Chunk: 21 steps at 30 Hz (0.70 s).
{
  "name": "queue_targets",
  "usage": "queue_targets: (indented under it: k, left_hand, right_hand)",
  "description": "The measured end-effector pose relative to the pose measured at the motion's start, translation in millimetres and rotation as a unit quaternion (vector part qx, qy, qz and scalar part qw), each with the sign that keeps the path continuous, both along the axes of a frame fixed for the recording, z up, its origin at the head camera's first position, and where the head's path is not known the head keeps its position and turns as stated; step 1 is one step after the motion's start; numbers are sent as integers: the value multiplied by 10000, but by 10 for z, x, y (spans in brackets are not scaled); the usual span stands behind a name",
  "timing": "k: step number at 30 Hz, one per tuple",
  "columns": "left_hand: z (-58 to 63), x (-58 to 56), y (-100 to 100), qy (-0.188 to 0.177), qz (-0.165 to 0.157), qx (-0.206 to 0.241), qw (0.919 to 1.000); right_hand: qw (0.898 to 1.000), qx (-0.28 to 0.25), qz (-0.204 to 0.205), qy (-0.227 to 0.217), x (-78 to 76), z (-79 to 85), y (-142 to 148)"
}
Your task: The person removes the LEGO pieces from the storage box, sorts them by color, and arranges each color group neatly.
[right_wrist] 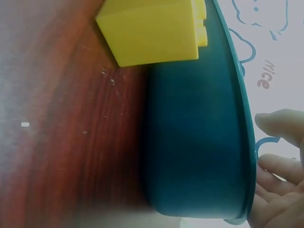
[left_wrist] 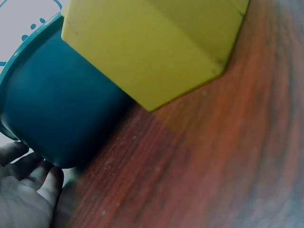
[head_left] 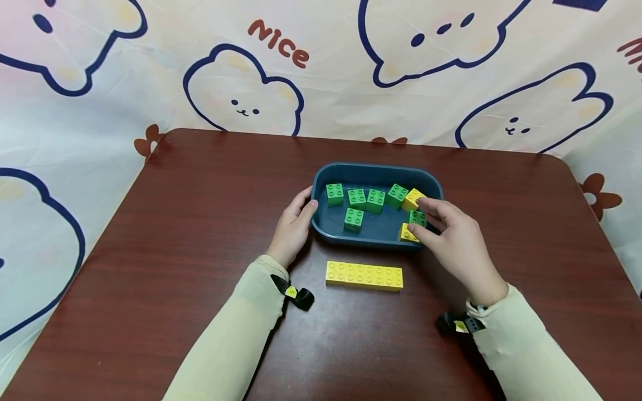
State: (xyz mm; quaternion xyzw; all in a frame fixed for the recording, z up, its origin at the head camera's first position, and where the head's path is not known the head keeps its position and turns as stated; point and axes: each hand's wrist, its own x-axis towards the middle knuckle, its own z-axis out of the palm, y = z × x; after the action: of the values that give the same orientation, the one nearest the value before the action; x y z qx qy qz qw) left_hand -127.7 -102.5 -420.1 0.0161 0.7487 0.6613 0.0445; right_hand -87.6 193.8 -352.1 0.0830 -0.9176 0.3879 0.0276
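A blue tray (head_left: 366,240) holds several green bricks (head_left: 353,220) and two yellow bricks (head_left: 412,199) near its right end. My left hand (head_left: 293,225) touches the outside of the tray's left end, thumb beside the rim. Over the right end reaches my right hand (head_left: 456,239), its thumb and fingers spread apart around a green brick (head_left: 418,217). The fingertips overlap the yellow bricks in the head view, and nothing is seen pinched. In front of the tray lies a bar of yellow bricks (head_left: 364,276) joined in a row, close before both wrist cameras.
The brown wooden table (head_left: 200,223) extends on all sides of the tray. A printed cloth (head_left: 331,83) with bear drawings hangs behind it. Black wrist cameras on straps sit at both cuffs, near the ends of the yellow bar.
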Motion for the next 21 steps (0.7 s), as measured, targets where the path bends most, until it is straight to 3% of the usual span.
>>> queue_targets:
  k: [10, 21]
  left_hand:
    - [8, 5, -3, 25, 3, 80, 10000]
    - [4, 3, -1, 94, 48, 90, 9999]
  right_hand:
    - [9975, 358, -57, -609, -244, 72, -73]
    - [9915, 808, -157, -1012, -389, 127, -120]
